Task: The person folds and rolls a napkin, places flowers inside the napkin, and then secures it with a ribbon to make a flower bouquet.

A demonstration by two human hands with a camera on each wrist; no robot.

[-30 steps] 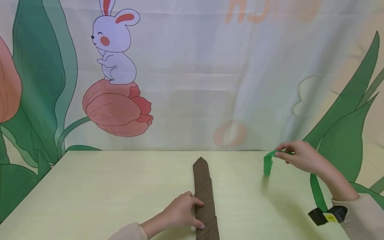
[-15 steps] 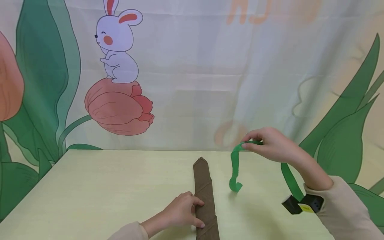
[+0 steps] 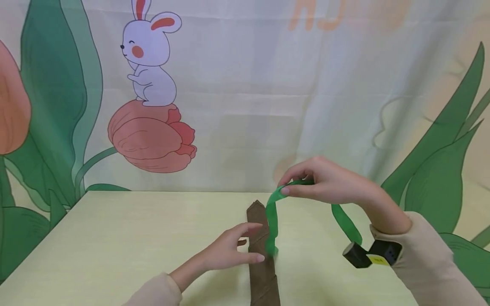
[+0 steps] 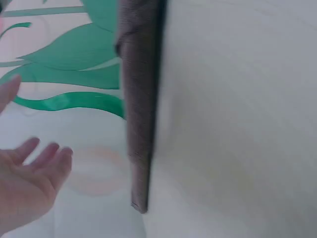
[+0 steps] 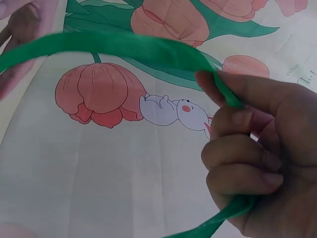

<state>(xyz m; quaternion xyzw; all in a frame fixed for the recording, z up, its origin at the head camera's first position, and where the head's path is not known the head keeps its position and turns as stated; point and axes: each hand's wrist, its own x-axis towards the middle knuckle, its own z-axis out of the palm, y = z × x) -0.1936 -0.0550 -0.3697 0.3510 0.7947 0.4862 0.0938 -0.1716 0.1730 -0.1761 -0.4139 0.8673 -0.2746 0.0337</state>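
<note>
A long strip of brown folded cloth (image 3: 264, 280), pointed at its far end and crossed by slanting folds, lies lengthwise on the table. My left hand (image 3: 229, 250) hovers at its left side, thumb and fingers spread apart and holding nothing; the left wrist view shows that hand (image 4: 29, 188) beside the cloth (image 4: 141, 99). Between thumb and forefinger my right hand (image 3: 325, 182) pinches a green ribbon (image 3: 272, 221). One ribbon end hangs over the cloth's right edge. In the right wrist view the ribbon (image 5: 124, 45) also runs through the curled fingers of the right hand (image 5: 292, 129).
The pale yellow table (image 3: 134, 238) ends at a hanging curtain (image 3: 237, 106) printed with a rabbit, tulips and leaves. A black wrist camera (image 3: 373, 253) with a yellow label sits at the right sleeve (image 3: 425, 255), the ribbon's other length trailing near it.
My right hand has carried the ribbon leftward, from the table's right side to the cloth. My left hand, resting on the cloth before, has lifted off it and opened wider.
</note>
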